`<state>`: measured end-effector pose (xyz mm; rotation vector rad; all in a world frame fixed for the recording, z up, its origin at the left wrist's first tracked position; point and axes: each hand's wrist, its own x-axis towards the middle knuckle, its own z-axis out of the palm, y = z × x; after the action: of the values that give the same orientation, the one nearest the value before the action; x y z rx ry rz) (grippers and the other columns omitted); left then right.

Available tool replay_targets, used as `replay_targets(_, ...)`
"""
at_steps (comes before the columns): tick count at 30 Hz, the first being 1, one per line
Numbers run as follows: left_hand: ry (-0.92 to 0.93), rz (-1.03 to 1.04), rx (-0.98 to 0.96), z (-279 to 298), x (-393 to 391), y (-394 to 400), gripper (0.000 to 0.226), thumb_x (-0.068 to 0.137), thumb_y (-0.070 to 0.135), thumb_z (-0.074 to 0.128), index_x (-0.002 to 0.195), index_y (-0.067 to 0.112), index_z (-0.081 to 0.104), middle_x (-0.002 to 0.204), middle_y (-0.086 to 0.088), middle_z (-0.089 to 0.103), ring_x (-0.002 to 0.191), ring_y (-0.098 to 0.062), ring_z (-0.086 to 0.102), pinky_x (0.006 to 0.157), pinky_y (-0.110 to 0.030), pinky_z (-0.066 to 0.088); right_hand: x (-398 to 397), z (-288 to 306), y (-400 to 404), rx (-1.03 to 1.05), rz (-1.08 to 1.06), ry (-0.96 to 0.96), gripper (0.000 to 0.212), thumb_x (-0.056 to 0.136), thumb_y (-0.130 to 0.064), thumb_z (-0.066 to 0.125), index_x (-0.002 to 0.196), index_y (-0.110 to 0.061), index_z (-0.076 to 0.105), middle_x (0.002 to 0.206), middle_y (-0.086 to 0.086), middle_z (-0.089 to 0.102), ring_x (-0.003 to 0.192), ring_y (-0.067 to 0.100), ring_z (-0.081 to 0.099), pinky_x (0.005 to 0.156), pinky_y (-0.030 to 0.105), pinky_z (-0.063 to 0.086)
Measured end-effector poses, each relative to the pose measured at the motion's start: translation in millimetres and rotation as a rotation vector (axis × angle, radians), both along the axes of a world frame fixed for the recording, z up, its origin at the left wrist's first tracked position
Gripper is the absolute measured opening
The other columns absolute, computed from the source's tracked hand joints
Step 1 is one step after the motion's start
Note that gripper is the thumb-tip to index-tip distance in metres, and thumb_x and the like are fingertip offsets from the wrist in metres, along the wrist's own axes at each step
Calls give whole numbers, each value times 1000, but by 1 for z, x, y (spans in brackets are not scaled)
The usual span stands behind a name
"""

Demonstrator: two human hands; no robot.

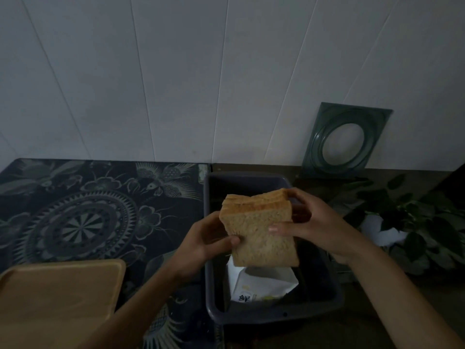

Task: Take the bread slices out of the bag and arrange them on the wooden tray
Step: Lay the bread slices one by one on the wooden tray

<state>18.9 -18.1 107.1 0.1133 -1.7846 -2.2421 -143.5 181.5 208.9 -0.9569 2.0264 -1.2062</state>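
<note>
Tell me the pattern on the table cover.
Dark cloth with a pale round mandala and flowers, best seen in the head view.

The bread slices (259, 235) are showing a tan crumb with darker golden-brown crusts. The bag (261, 285) is looking white with dark printed characters and small yellow marks. The bin (211, 285) is appearing dark grey-purple. The wooden tray (57, 298) is glowing a plain light brown. The tablecloth (83, 215) is displaying a pale mandala, flowers and leaves on black. The wall (176, 71) is reading as white with thin seams, and the square plate (347, 139) is showing translucent teal with concentric rings
</note>
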Motion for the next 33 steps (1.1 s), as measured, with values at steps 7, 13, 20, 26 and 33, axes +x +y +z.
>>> replay_targets(7, -70, 98, 43, -3, 27, 2, 46, 80, 33, 77, 121, 14, 68, 124, -15, 68, 115, -28, 68, 90, -40, 60, 28, -27, -2, -46, -83, -315, 56, 60, -43, 98, 108, -50, 71, 110, -12, 78, 99, 10, 76, 74, 32, 64)
replay_targets(13, -197, 120, 48, -5, 52, 4, 42, 76, 49, 79, 110, 24, 74, 115, -6, 74, 107, -25, 72, 81, -36, 61, 53, -42, -4, -33, -117, -471, 70, 47, -49, 101, 111, -38, 74, 111, -8, 79, 97, 15, 77, 73, 41, 64)
replay_targets(20, -347, 145, 37, -9, 103, 2, 47, 70, 63, 79, 106, 32, 77, 109, -1, 76, 100, -21, 75, 78, -33, 61, 91, -66, 0, -19, -103, -680, 63, 58, -36, 98, 115, -22, 78, 114, 8, 79, 102, 23, 77, 79, 45, 62)
replay_targets(26, -453, 183, 76, -22, 158, -5, 57, 70, 58, 82, 114, 22, 75, 115, -8, 76, 105, -26, 74, 85, -42, 62, 133, -87, -10, 3, -83, -737, 48, 71, -30, 93, 114, -15, 78, 116, 13, 77, 109, 32, 74, 85, 52, 62)
replay_targets(33, -534, 233, 122, -39, 211, -33, 60, 67, 56, 86, 109, 14, 77, 107, -10, 78, 99, -27, 76, 77, -39, 63, 183, -108, -51, 60, -131, -803, 58, 67, -27, 91, 118, -4, 72, 108, 17, 79, 108, 34, 72, 83, 50, 63)
